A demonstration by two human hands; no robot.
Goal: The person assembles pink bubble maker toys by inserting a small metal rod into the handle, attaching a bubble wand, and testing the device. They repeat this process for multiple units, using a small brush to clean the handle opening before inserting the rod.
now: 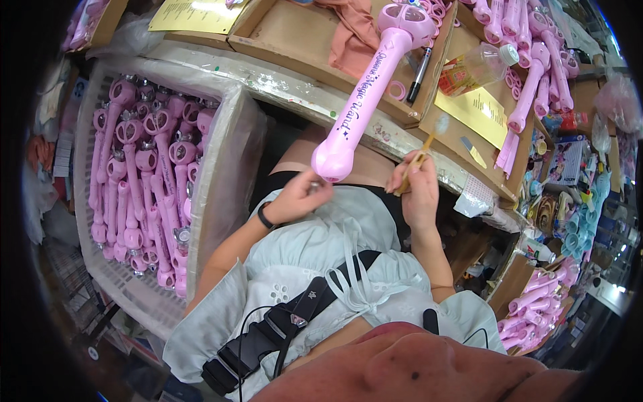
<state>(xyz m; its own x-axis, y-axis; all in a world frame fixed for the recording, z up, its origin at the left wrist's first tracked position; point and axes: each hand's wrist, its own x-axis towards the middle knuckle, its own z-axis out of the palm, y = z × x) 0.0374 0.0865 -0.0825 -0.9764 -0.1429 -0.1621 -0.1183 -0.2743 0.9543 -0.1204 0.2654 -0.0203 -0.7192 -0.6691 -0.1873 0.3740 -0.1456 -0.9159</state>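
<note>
A large pink toy wand (360, 97) with dark lettering slants up over the table edge, its round lower end towards me. My left hand (305, 196) is closed at that lower end, with the fingertips partly hidden behind it. Between the thumb and fingers of my right hand (418, 187) is a small brush (426, 145) with a yellow handle and a pale, fluffy tip pointing up and away. The brush is apart from the wand.
Left of me, a plastic-lined basket (231, 127) holds many pink wands (144, 161). Cardboard trays (284, 50) line the table, with an orange cloth (351, 33), a black marker (420, 74), a plastic bottle (477, 69) and yellow sheets (479, 114). More wands (536, 80) lie at the far right.
</note>
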